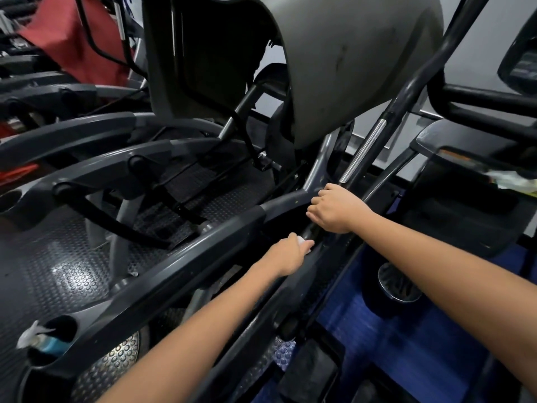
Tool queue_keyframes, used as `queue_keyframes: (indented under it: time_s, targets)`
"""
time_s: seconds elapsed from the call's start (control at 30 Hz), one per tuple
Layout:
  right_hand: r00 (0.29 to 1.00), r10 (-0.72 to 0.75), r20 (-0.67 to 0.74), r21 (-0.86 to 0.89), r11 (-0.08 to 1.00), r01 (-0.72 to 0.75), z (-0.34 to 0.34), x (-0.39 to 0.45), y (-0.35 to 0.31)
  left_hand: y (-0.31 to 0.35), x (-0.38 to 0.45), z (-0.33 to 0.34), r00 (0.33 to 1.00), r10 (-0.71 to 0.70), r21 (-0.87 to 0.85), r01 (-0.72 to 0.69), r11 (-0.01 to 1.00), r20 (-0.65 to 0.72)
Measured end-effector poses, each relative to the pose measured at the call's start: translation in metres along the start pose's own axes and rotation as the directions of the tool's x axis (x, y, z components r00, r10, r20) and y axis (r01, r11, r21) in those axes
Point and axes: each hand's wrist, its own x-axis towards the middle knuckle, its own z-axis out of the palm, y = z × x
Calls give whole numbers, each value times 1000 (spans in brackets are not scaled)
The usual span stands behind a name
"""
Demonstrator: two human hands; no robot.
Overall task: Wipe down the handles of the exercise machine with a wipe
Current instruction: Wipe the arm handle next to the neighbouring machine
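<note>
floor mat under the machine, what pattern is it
Dark grey rubber mat with raised round studs all over; the head view shows it best at lower left, where light glints off them.

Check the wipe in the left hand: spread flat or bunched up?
Bunched. Only a small white wad of the wipe shows, gripped by the left hand against the dark handle.

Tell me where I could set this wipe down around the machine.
The left cup holder already holds a wipe pack. Bare rubber floor lies left of the long handle. Around both hands, left hand and right hand, bars crowd closely.
</note>
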Motion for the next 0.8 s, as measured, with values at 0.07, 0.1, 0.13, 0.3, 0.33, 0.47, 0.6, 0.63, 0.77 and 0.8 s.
queue_keyframes:
  time_s: [0.07,0.1,0.13,0.3,0.33,0.47,0.6,0.63,0.77,0.8]
  targets:
    - [996,24,84,30,999,-26,-3,1,-2,-4,-14,5,997,41,102,-35,994,-62]
    - [992,36,117,28,999,-40,-4,1,-4,-9,-21,7,994,62,161,-47,986,-91]
    - [990,45,134,26,998,-49,-6,1,-5,-14,-28,9,990,88,225,-62,972,-109]
    - [991,71,110,-3,997,-72,-5,-2,-8,-55,-69,1,998,-5,131,-2,991,55]
    - [990,75,115,-1,997,-76,-5,-2,-9,-67,-77,-2,989,25,-3,-25,1000,143]
    - [989,77,128,-11,997,-76,-4,0,-10,-92,-95,-15,873,142,-453,98,886,467]
    - [986,68,151,-8,998,-68,-1,1,-8,-66,-65,-14,916,58,-376,105,921,398]
    - [987,65,145,1,998,-66,-1,2,-8,-54,-53,-14,937,62,-300,47,953,343]
    - [994,70,89,-32,997,-67,6,1,-6,-8,-21,-10,992,36,68,-44,997,123]
    - [994,74,83,-37,997,-71,6,0,-6,-1,-19,-5,999,9,166,-17,986,50]
